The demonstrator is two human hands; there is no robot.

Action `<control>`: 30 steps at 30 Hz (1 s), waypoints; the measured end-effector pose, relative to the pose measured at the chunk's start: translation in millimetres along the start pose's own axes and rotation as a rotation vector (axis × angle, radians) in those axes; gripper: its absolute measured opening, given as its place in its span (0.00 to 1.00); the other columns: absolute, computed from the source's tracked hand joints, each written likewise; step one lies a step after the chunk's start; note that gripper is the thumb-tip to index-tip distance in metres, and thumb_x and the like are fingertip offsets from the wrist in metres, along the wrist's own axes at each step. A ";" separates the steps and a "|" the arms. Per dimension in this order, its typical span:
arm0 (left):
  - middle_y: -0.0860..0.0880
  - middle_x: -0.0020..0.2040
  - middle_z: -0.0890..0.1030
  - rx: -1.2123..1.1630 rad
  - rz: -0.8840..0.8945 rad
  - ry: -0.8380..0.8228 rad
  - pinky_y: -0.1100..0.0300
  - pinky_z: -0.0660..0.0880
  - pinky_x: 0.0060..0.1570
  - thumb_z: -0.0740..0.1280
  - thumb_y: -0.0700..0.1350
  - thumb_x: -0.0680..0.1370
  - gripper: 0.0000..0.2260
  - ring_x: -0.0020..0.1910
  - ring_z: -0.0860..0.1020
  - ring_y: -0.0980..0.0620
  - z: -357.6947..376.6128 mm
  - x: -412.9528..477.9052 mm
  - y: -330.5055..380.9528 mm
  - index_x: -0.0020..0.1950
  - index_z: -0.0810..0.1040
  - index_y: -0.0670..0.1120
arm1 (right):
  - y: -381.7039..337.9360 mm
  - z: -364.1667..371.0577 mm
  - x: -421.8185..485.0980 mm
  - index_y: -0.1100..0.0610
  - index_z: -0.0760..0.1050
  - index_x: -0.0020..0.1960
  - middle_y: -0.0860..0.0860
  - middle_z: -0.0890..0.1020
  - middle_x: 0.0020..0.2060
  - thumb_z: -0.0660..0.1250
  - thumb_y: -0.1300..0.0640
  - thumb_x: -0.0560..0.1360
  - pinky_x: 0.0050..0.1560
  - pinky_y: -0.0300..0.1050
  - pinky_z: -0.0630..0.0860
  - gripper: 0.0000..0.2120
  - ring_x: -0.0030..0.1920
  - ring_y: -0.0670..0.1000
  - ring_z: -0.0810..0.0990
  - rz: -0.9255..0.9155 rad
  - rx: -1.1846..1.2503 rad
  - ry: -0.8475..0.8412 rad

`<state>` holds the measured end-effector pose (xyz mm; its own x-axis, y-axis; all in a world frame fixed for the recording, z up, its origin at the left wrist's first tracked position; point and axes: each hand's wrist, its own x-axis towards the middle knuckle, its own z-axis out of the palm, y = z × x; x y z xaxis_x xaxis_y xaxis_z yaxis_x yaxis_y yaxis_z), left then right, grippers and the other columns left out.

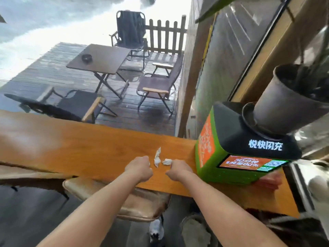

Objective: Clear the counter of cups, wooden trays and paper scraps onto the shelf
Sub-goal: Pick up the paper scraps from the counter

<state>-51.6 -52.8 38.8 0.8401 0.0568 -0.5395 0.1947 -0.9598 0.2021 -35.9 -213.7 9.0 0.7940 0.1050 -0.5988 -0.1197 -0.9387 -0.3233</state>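
Two crumpled white paper scraps lie on the orange wooden counter (71,148). The longer scrap (157,157) sits just right of my left hand (139,167), whose curled fingers touch a bit of white paper at its edge. The smaller scrap (167,161) is at the fingertips of my right hand (179,170), which pinches it. Both hands rest knuckles-up on the counter. No cups or wooden trays are in view.
A green and black power-bank station (236,157) with a lit screen stands on the counter right of my hands, a dark plant pot (284,104) on top. A tan stool (124,202) is below the counter. Beyond lie a deck, folding table and chairs.
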 end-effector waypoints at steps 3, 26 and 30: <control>0.45 0.55 0.79 0.020 0.042 -0.103 0.52 0.76 0.47 0.61 0.44 0.75 0.07 0.52 0.78 0.43 13.5 29.4 -0.7 0.52 0.73 0.47 | 6.7 7.8 23.8 0.56 0.78 0.59 0.56 0.81 0.59 0.64 0.55 0.75 0.50 0.45 0.74 0.14 0.59 0.58 0.79 0.079 0.069 -0.020; 0.48 0.67 0.69 0.206 0.615 -0.130 0.53 0.78 0.52 0.73 0.65 0.69 0.33 0.61 0.74 0.46 56.1 215.2 -33.3 0.70 0.69 0.57 | -3.2 83.8 121.8 0.45 0.69 0.69 0.53 0.68 0.64 0.67 0.47 0.78 0.57 0.50 0.75 0.21 0.60 0.56 0.72 0.428 0.336 0.255; 0.47 0.65 0.68 0.197 0.707 -0.177 0.51 0.77 0.56 0.73 0.57 0.73 0.23 0.62 0.71 0.46 60.6 215.1 -35.8 0.65 0.73 0.54 | -12.8 95.6 122.6 0.48 0.72 0.65 0.53 0.69 0.61 0.67 0.50 0.78 0.49 0.47 0.74 0.16 0.57 0.55 0.72 0.406 0.246 0.332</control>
<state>91.5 -22.8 -134.0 0.6340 -0.6198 -0.4624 -0.4688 -0.7836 0.4076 6.1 -157.4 -130.3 0.7952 -0.3936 -0.4612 -0.5573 -0.7742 -0.3001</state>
